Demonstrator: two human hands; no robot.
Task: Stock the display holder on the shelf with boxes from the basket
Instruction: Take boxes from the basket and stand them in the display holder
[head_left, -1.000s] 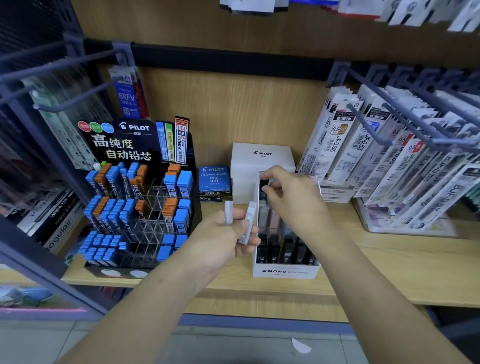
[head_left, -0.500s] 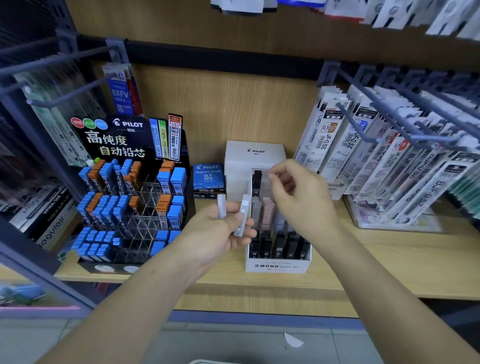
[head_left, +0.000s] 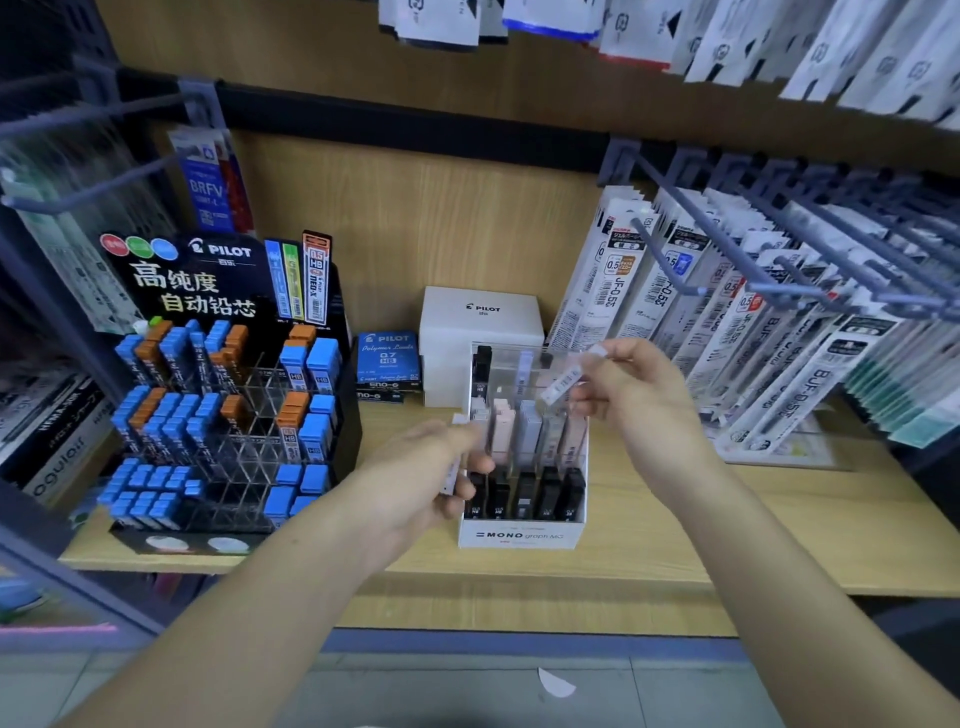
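The white MONO display holder (head_left: 521, 537) stands on the wooden shelf (head_left: 727, 525), with black boxes in its front row and pale ones behind. My left hand (head_left: 421, 473) hovers at the holder's left edge and holds a slim pale box (head_left: 451, 474) upright. My right hand (head_left: 636, 387) is raised over the holder's right back corner and pinches another slim pale box (head_left: 562, 383), tilted, above the rear slots. The basket is out of view.
A black Pilot lead rack (head_left: 218, 395) with blue and orange boxes stands left of the holder. A white Pilot box (head_left: 480, 322) and a blue lead carton (head_left: 388, 359) sit behind. Hanging refill packs (head_left: 727, 322) on metal hooks crowd the right.
My right hand took one of the two slim boxes from my left hand and lifted it up and right over the holder. My left hand now holds one box.
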